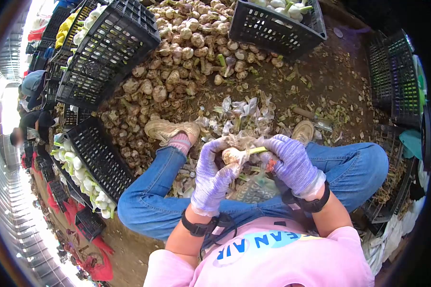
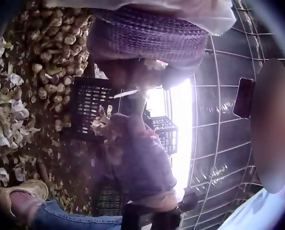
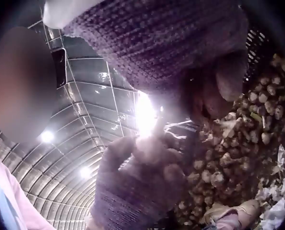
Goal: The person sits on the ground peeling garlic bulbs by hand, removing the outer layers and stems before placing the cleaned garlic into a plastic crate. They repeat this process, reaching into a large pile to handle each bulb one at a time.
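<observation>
My left hand (image 1: 211, 174), in a purple-and-white knit glove, holds a garlic bulb (image 1: 232, 156) with its pale green stem (image 1: 256, 150) pointing right. Opposite it my right hand (image 1: 294, 162), gloved the same way, has its fingertips on the loose dry garlic skin (image 1: 245, 139) hanging at the bulb's far side. A red-orange patch shows by the right thumb. The right wrist view shows the left hand (image 3: 137, 184) around the pale bulb (image 3: 149, 149). In the left wrist view, papery skin (image 2: 103, 123) sticks out beside the right hand (image 2: 140, 160).
Unpeeled garlic (image 1: 177, 52) is heaped ahead. Black crates (image 1: 112, 52) of cleaned garlic stand at left, with another crate (image 1: 277, 31) ahead. White peelings (image 1: 242, 112) lie between the feet. A wooden-handled tool (image 1: 304, 113) with a metal blade lies beyond the right shoe.
</observation>
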`<state>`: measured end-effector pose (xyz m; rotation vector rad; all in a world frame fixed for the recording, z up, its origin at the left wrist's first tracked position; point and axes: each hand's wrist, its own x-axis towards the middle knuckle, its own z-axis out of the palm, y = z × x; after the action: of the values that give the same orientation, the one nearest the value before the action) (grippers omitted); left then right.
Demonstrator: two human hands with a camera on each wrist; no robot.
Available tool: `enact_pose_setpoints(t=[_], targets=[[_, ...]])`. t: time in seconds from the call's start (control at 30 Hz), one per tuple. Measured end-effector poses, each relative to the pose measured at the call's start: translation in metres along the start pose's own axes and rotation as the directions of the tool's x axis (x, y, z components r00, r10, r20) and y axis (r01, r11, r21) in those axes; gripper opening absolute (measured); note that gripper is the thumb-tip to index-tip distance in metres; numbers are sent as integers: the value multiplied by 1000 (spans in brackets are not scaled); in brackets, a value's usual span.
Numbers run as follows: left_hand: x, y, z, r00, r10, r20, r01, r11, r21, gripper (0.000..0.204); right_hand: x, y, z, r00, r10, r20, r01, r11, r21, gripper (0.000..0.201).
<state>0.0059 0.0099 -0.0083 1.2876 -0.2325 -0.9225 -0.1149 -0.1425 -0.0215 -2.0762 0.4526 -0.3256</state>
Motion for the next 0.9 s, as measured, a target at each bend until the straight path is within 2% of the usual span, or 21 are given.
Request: enact_pose_setpoints(t=[0.1, 0.13, 0.17, 0.2, 0.27, 0.3, 0.33, 0.37, 0.4, 0.47, 0.53, 0.57, 0.6, 0.63, 0.67, 0.7, 0.73, 0.77, 0.8, 0.83, 0.9], targets=[[0, -8, -5, 996, -72, -49, 72, 997, -1, 54, -6, 5, -2, 992, 23, 128, -20, 999, -26, 25], [1, -9, -5, 996, -71, -50, 71, 997, 0, 54, -7, -3, -7, 983, 166, 76, -182, 934, 308, 22], [3, -10, -5, 995, -90, -38, 84, 985, -148, 54, -7, -12, -13, 946, 316, 75, -295, 736, 609, 22], [2, -11, -4, 994, -109, -25, 97, 951, -293, 53, -1, -26, -22, 934, 357, 15, -141, 330, 934, 28], [1, -3, -2, 994, -101, -50, 77, 932, -353, 52, 7, 3, -36, 808, 561, -182, -162, 507, 847, 32], [-1, -2, 0, 993, -73, -93, 41, 952, -305, 47, 10, 9, -32, 942, 298, -155, -89, 667, 740, 36], [-2, -2, 1, 989, -45, -138, 8, 966, -257, 43, 6, 7, -26, 943, 296, -152, -90, 666, 741, 36], [0, -2, -1, 1000, 21, 1, -20, 961, -274, 45, 2, -5, -16, 956, 216, -198, -66, 817, 573, 37], [2, -4, -2, 1000, 25, 0, -24, 961, -277, 45, 2, -11, -11, 966, 122, -229, -28, 927, 375, 38], [1, -8, -4, 979, 177, 100, -188, 977, 105, 46, 1, -14, -12, 985, 33, -168, 13, 964, 266, 43], [0, 0, -5, 968, 145, 204, -170, 979, 111, 49, 4, -20, -7, 994, -63, -84, 67, 997, 40, 40], [3, -2, -9, 928, 198, 315, -290, 916, 278, 55, 2, -18, -2, 996, 83, 20, -85, 954, 287, 35], [5, -2, -11, 875, 226, 429, -414, 808, 419, 61, 2, -18, -4, 996, 84, 14, -84, 955, 286, 35], [-1, -2, -6, 925, 183, 334, -289, 908, 303, 64, 4, -18, -7, 956, 279, 90, -283, 800, 529, 31], [-1, -3, -5, 926, 183, 330, -288, 908, 304, 64, 5, -18, -8, 875, 433, 218, -447, 545, 709, 27], [-2, -5, -5, 971, 103, 216, -115, 992, 47, 63, 3, -4, -4, 955, 297, 8, -195, 607, 770, 25], [-2, -6, -6, 992, -9, 127, 39, 972, -232, 62, -4, 29, 5, 910, 414, -36, -188, 488, 852, 27], [-2, -1, -5, 992, -26, 121, 69, 928, -367, 65, 2, 30, 0, 900, 431, -71, -120, 399, 909, 29], [-1, -2, -6, 993, -22, 120, 65, 927, -368, 65, 7, 27, -7, 887, 450, -103, -45, 307, 951, 32], [-1, -4, -7, 995, -9, 96, 45, 921, -386, 64, 9, 17, -14, 888, 448, -103, -46, 308, 950, 32], [-1, 1, 0, 999, 14, 37, 1, 931, -365, 62, 7, -7, -20, 799, 568, 196, -424, 301, 854, 32]])
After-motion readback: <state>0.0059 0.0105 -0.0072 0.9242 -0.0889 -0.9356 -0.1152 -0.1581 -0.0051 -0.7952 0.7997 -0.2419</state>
